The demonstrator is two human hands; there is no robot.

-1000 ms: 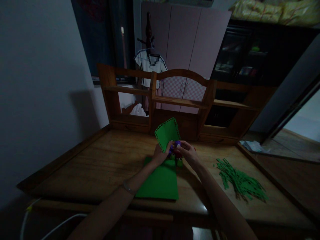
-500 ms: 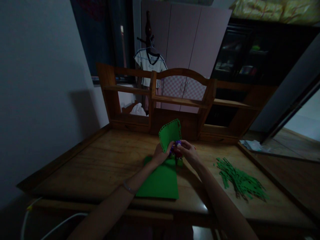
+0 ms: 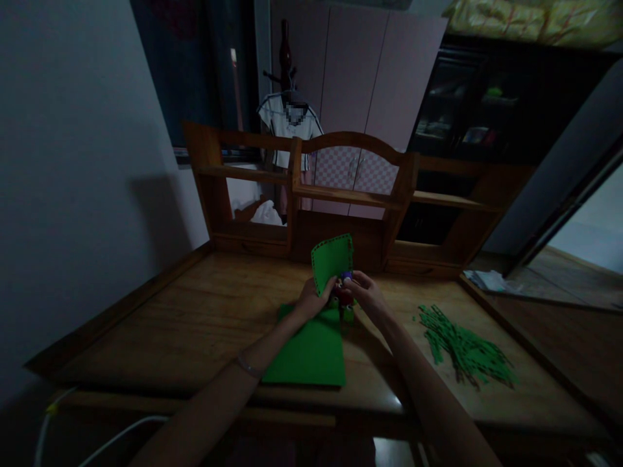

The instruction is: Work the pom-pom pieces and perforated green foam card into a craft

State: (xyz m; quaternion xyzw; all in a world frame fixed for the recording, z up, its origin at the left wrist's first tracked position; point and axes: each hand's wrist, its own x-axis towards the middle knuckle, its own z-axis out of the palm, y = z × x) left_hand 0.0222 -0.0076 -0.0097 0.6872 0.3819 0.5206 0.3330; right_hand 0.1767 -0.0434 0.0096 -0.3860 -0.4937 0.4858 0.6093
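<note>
My left hand (image 3: pixel 314 298) is closed on the lower edge of a small green sheet (image 3: pixel 331 259), which stands upright with a row of dark holes along its rim. Pinched in my right hand (image 3: pixel 368 293) is a small purple piece (image 3: pixel 346 276) with a pale round spot, close against the sheet's right side. Just below, between the hands, sits a dark red piece (image 3: pixel 344 297) with white dots; its kind is unclear. A larger green sheet (image 3: pixel 311 350) lies flat on the table under my left forearm.
A heap of green strips and scraps (image 3: pixel 467 347) lies on the wooden table (image 3: pixel 185 324) to the right. Along the back edge runs a low wooden shelf (image 3: pixel 348 191). A white cable (image 3: pixel 121 425) hangs at the front left.
The hands and the small green sheet stay nearly in place. My right fingers have shifted slightly, and more of the dark red piece shows between the hands.
</note>
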